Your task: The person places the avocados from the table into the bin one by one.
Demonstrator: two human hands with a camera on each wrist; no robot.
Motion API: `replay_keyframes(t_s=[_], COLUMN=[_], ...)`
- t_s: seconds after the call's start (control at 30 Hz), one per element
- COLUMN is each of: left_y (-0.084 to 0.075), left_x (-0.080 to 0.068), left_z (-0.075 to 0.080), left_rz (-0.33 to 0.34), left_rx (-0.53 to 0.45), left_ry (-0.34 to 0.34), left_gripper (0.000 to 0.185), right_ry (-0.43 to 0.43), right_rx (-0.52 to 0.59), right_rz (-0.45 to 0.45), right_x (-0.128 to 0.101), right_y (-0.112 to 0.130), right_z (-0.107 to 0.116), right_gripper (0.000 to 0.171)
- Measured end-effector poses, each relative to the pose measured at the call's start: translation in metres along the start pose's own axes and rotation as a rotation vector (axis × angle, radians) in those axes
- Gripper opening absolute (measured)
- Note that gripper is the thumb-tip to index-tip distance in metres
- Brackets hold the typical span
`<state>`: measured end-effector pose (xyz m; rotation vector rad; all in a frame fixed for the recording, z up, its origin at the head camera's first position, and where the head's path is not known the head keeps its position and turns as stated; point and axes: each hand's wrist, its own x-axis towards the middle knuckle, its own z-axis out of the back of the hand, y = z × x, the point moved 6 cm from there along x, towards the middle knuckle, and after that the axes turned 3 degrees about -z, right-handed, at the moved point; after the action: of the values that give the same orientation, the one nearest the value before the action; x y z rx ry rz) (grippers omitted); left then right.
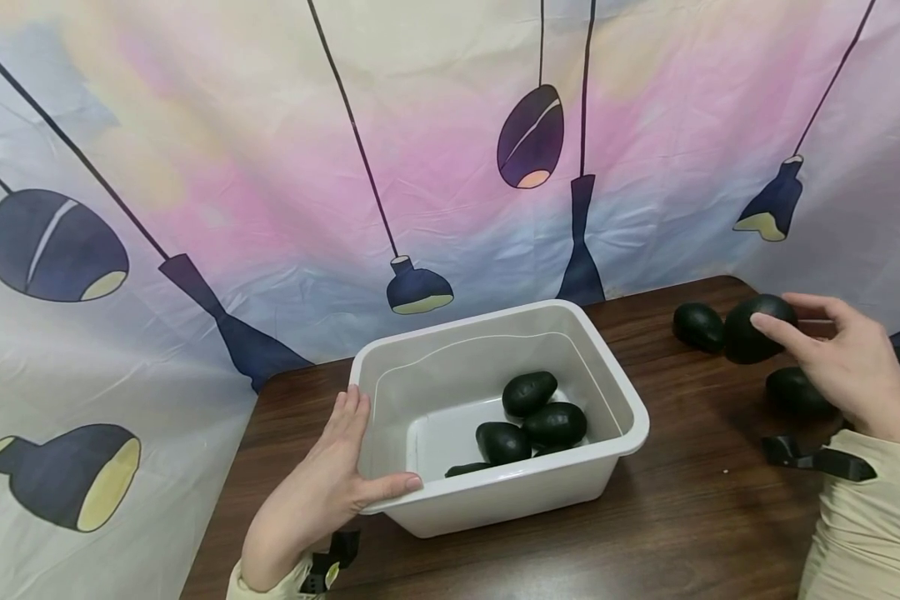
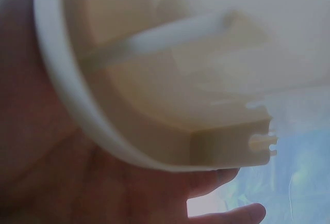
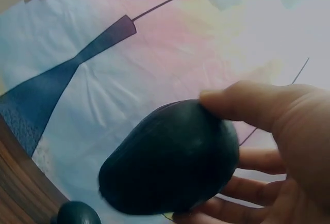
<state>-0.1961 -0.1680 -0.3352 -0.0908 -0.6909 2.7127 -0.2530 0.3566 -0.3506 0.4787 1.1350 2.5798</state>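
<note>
A dark green avocado (image 1: 751, 331) is gripped between the thumb and fingers of my right hand (image 1: 851, 367), raised at the table's right side. In the right wrist view the same avocado (image 3: 170, 157) shows whole, its narrower end away from the palm. My left hand (image 1: 322, 462) rests at the front left corner of a white plastic bin (image 1: 495, 492), thumb along the front rim and fingers straight against the left side. Several avocados (image 1: 555, 425) lie inside the bin toward its right; the front wall partly hides some.
Behind the held avocado, another avocado (image 1: 697, 326) lies on the brown wooden table (image 1: 690, 500). One more avocado (image 1: 798, 392) lies partly under my right hand, and others show at the right edge. A cloth printed with lamps (image 1: 465, 167) hangs along the table's back.
</note>
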Motion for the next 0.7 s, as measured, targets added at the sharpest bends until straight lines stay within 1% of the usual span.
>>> replay_keyframes(t_s=[0.13, 0.27, 0.4, 0.57, 0.7], left_y=[0.0, 0.0, 0.0, 0.0, 0.0], left_x=[0.0, 0.0, 0.0, 0.0, -0.001], left_z=[0.0, 0.0, -0.001, -0.001, 0.0], left_rz=[0.002, -0.001, -0.002, 0.001, 0.0], left_rx=[-0.004, 0.001, 0.006, 0.002, 0.001], left_ry=[0.001, -0.001, -0.001, 0.003, 0.003], left_gripper=[0.125, 0.125, 0.125, 0.124, 0.124], right_ry=[-0.056, -0.09, -0.128, -0.176, -0.215], right_rx=[0.06, 0.136, 0.223, 0.375, 0.469], right_rz=[-0.008, -0.014, 0.018, 0.076, 0.098], right_x=[-0.002, -0.004, -0.006, -0.007, -0.007], right_y=[0.002, 0.006, 0.014, 0.024, 0.029], right_z=[0.001, 0.003, 0.005, 0.006, 0.007], right_gripper=[0.074, 0.067, 0.059, 0.049, 0.044])
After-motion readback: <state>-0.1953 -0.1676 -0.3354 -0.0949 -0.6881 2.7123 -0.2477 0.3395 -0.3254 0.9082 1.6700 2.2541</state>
